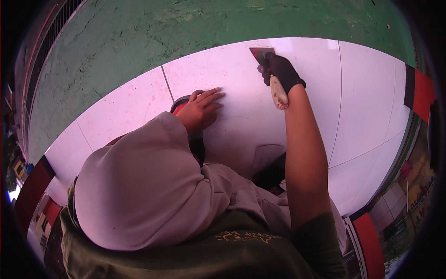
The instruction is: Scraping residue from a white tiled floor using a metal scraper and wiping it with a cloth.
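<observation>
My right hand (284, 72), in a black glove, grips a putty knife (279, 95). Its pale, worn handle sticks out on the near side of the glove, and its flat metal blade (261, 53) lies by the far edge of the white tiles (241, 107). Farther left and nearer me, my bare left hand (202, 109) has its fingers stretched out over the tiles, holding nothing. Whether its fingertips touch them, I cannot tell. Grey cloth (139, 181) hides my left forearm. Beside that hand a red thing with a dark rim (179, 107) shows in part; its kind is unclear.
Beyond the tiles lies a rough, cracked green surface (186, 25). Dark joint lines cross the white tiles. Red and black bands (420, 95) edge the tiles at the right. A dark shape (272, 174) is partly hidden beside my right forearm. Dark grating (49, 42) runs along the far left.
</observation>
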Available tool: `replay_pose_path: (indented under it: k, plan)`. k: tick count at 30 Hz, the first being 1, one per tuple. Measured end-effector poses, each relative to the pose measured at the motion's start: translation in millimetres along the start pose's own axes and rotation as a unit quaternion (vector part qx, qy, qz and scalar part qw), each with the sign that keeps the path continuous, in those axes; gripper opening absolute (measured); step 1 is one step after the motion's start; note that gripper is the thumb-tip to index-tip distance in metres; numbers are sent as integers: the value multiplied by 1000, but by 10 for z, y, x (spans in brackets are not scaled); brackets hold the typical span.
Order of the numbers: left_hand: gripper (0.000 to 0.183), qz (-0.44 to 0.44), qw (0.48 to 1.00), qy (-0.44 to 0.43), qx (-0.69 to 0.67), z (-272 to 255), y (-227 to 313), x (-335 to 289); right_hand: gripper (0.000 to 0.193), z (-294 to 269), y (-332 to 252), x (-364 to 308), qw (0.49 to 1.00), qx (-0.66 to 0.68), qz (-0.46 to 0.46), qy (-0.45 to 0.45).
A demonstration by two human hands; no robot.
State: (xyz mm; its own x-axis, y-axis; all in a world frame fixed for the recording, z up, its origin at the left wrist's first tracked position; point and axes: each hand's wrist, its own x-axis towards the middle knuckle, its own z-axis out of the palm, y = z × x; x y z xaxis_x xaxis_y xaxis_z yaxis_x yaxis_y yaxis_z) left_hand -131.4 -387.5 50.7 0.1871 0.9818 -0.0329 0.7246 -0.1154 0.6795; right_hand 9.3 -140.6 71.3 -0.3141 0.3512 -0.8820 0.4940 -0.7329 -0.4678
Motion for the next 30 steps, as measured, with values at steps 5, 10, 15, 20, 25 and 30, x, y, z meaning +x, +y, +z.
replay_pose_path:
  k: [5, 10, 15, 20, 25, 30]
  plan:
    - [33, -13, 1000, -2, 6, -28, 8, -5, 21, 23, 23, -111, 999, -34, 14, -4]
    - [33, -3, 1000, 4, -5, -17, -10, -12, 22, 57, -81, -90, 1000, 5, 16, -2]
    - [33, -12, 1000, 0, -9, -27, 21, -21, 23, 20, -1, -101, 1000, -17, 13, -13]
    - [32, -8, 1000, 1, -9, -18, -8, 1, 23, 0, -153, 47, 1000, -21, -14, -7]
    - [32, -16, 1000, 12, -2, -27, -21, -20, 26, 40, -73, -101, 999, -45, 2, -6]
    - [32, -5, 1000, 6, -5, -19, 1, 14, 22, -57, -208, 73, 1000, 11, 0, -11]
